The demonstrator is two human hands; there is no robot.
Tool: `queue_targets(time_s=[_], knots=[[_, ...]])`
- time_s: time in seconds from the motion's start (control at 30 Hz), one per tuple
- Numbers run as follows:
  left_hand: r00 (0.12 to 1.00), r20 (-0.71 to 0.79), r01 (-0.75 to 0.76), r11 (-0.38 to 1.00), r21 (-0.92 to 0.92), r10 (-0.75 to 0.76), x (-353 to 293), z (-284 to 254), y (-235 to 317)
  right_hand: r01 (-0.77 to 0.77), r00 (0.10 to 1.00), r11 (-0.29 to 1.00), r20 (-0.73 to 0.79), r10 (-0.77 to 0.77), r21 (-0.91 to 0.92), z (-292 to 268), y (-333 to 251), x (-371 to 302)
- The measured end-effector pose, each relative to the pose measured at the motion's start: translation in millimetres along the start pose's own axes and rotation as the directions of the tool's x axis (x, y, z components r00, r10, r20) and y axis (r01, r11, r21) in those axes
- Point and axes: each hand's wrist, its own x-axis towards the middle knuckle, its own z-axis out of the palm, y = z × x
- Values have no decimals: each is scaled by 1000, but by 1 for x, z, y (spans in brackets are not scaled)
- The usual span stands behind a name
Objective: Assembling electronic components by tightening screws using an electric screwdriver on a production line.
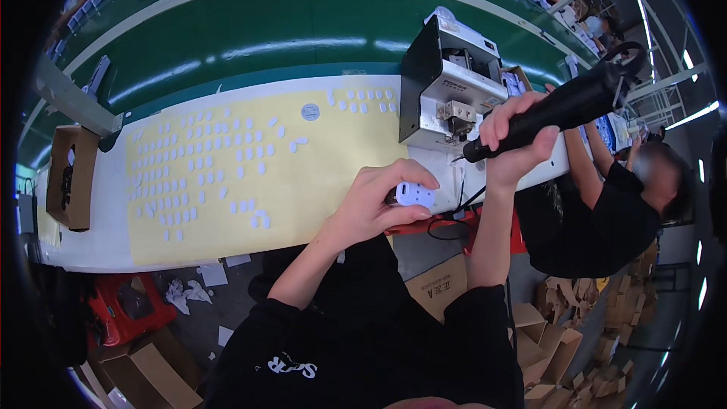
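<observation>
While pinching a white casing between thumb and fingers of the left hand, gripping a black driver in the right hand, curled around the barrel. Holding the casing near the front edge of the white table, apart from the driver. Pointing the bit toward eight o'clock, near the foot of a boxy metal machine. Taking the casing as dial centre, facing that machine between twelve and one, a yellow sheet bearing small white pieces toward ten, a cardboard box at nine, and a co-worker in black at three.
</observation>
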Motion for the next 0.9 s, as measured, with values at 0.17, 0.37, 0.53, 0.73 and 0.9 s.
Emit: queue_targets(time_s=[0.17,0.37,0.53,0.73,0.9], knots=[[1000,-20,-5,1000,10,5,1,-1,-1,141,990,983,-27,-139,118,0,-4,20],[1000,11,6,1000,17,-6,0,-1,0,117,988,993,-97,-118,-18,2,20,26],[1000,-2,12,1000,8,-12,-1,-1,-1,45,994,999,-96,-42,24,-1,22,23],[999,-12,45,999,18,-45,1,-1,0,-33,998,999,-46,33,-8,3,4,5],[998,-15,64,998,10,-64,2,-1,4,21,937,922,313,-153,387,20,-61,9]])
